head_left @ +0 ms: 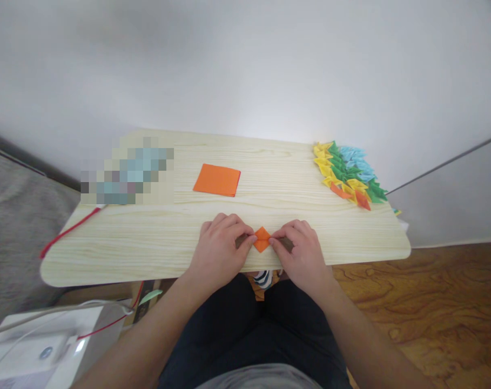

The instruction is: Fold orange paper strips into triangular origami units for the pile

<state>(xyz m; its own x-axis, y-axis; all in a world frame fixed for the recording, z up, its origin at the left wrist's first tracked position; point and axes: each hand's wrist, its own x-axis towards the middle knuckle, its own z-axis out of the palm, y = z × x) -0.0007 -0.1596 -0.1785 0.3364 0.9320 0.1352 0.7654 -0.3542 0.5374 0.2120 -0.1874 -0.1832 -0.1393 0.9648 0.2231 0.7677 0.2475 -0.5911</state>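
Note:
Between my two hands is a small piece of folded orange origami paper (262, 239), diamond-shaped with a crease line across its middle. My left hand (221, 246) pinches its left corner between thumb and forefinger. The right corner is pinched the same way by my right hand (300, 249). Both hands are near the front edge of the pale wood-grain table (148, 237). Farther back lies a stack of orange paper sheets (217, 180), beyond my left hand.
Folded paper pieces (348, 173) in yellow, green, blue and orange sit in rows at the back right. A blurred-out bluish object (134, 173) lies at the back left, with a red cable (69, 231) running off the table. A white wall (245, 70) stands behind.

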